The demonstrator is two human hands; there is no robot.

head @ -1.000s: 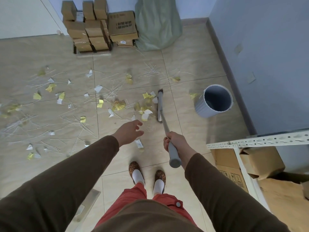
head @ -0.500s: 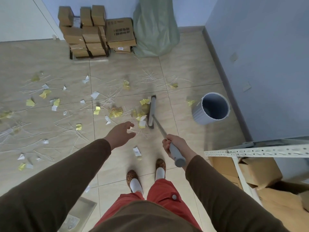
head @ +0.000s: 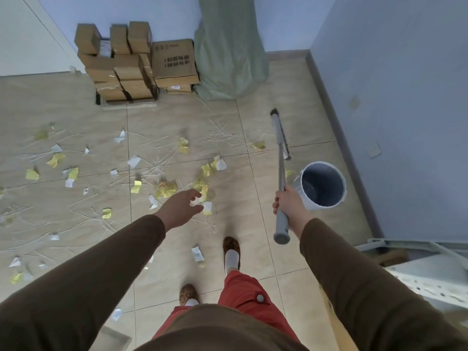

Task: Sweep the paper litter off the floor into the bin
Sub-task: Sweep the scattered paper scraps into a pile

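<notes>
dozens of paper scraps [head: 167,190] lie scattered over the floor [head: 253,224] well left of the bin [head: 322,184], which stands by the wall. our right hand [head: 287,205] is clenched around the broom [head: 281,173] handle just left of the bin, the broom head beyond it. our left hand [head: 181,209] hangs open, fingers spread, farther left of the bin.

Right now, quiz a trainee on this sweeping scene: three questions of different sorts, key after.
1. True or false: the left hand grips the broom.
2. Where does the bin stand? A) by the stacked boxes B) near the right wall C) behind the person's feet
3. Fill in: the bin stands ____, mouth up.

Key: 1 false, the right hand alone holds it. 2 B. 3 upright.
</notes>
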